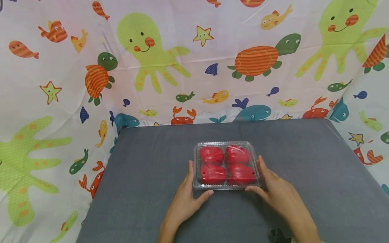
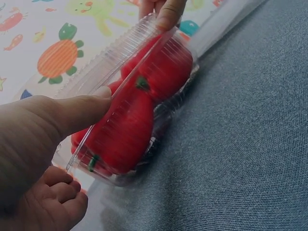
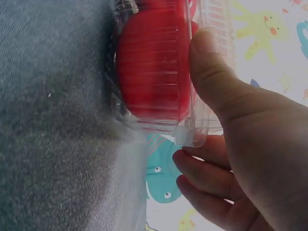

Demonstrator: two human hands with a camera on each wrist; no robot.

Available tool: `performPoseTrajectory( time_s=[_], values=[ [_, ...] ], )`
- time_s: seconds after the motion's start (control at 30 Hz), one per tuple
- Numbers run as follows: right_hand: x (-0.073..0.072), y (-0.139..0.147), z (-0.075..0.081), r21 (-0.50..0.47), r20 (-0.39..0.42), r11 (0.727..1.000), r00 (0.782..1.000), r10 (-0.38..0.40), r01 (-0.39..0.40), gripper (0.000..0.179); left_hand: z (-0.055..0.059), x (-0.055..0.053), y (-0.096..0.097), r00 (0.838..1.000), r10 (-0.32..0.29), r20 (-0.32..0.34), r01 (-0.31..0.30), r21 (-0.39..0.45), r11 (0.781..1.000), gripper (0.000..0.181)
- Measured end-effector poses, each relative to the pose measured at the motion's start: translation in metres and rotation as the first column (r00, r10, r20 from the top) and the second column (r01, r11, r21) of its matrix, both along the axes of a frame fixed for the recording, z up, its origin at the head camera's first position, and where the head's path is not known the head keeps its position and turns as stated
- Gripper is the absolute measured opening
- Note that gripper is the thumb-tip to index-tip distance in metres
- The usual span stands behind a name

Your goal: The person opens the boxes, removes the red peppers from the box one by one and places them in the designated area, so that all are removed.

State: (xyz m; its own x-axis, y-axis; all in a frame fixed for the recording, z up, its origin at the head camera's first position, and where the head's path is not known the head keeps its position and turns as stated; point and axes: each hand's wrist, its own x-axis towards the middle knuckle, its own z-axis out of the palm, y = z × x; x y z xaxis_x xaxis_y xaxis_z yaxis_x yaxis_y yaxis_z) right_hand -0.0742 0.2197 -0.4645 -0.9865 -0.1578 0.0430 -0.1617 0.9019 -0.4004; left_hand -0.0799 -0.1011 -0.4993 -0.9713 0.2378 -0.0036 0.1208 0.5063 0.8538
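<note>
A clear plastic clamshell container (image 1: 226, 187) with its lid down sits on the grey table, holding several red bell peppers (image 1: 238, 155). Green stems show on the peppers (image 2: 127, 139) in the left wrist view. My left hand (image 1: 183, 202) grips the container's left side, its thumb on the front rim and its fingers along the side. At the right front corner my right hand (image 1: 281, 192) holds the container in the same way. In the right wrist view, that hand's thumb lies on the rim and its other fingers curl beneath the edge.
The grey cloth-covered table (image 1: 146, 175) extends around the container. Behind it and along both sides hangs a white curtain (image 1: 179, 20) printed with sea animals. A small dark object (image 1: 278, 234) shows by the right wrist at the bottom edge.
</note>
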Motion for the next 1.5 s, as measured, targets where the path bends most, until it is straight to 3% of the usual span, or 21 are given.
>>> performPoseTrajectory(
  time_s=[0.23, 0.4, 0.53, 0.67, 0.77, 1.03, 1.27, 1.5],
  values=[
    [0.000, 0.002, -0.001, 0.027, -0.084, 0.998, 0.994, 0.064, -0.062, 0.111, 0.001, -0.001, 0.000, 1.000, -0.002, 0.005, 0.002, 0.026, 1.000, 0.120],
    [-0.001, 0.001, -0.001, 0.031, -0.084, 0.997, 0.993, 0.079, -0.076, 0.108, 0.001, -0.001, 0.001, 1.000, 0.000, -0.020, 0.000, 0.027, 1.000, 0.116],
    [-0.002, 0.000, 0.000, 0.023, -0.067, 0.997, 0.995, 0.074, -0.073, 0.106, 0.002, -0.002, 0.002, 0.999, 0.002, -0.035, -0.001, 0.025, 1.000, 0.105],
    [-0.002, 0.000, -0.001, 0.009, -0.121, 0.995, 0.988, 0.097, -0.097, 0.099, 0.003, -0.004, 0.002, 0.999, 0.002, -0.051, 0.001, 0.053, 0.999, 0.090],
    [-0.002, 0.001, -0.003, 0.001, -0.178, 0.993, 0.977, 0.119, -0.121, 0.091, 0.002, -0.007, 0.002, 0.998, 0.010, -0.060, -0.005, 0.084, 0.996, 0.081],
    [-0.001, 0.001, -0.006, 0.004, -0.222, 0.990, 0.965, 0.139, -0.142, 0.083, -0.002, -0.022, 0.001, 0.990, 0.050, -0.133, -0.028, 0.163, 0.986, 0.068],
    [-0.002, -0.001, -0.006, 0.011, -0.267, 0.987, 0.951, 0.159, -0.162, 0.079, -0.002, -0.036, 0.002, 0.993, 0.065, -0.096, -0.038, 0.256, 0.966, 0.064],
    [-0.002, -0.002, -0.006, 0.027, -0.313, 0.985, 0.935, 0.169, -0.169, 0.078, -0.001, -0.044, 0.004, 0.998, 0.060, 0.000, -0.056, 0.360, 0.931, 0.064]
  ],
)
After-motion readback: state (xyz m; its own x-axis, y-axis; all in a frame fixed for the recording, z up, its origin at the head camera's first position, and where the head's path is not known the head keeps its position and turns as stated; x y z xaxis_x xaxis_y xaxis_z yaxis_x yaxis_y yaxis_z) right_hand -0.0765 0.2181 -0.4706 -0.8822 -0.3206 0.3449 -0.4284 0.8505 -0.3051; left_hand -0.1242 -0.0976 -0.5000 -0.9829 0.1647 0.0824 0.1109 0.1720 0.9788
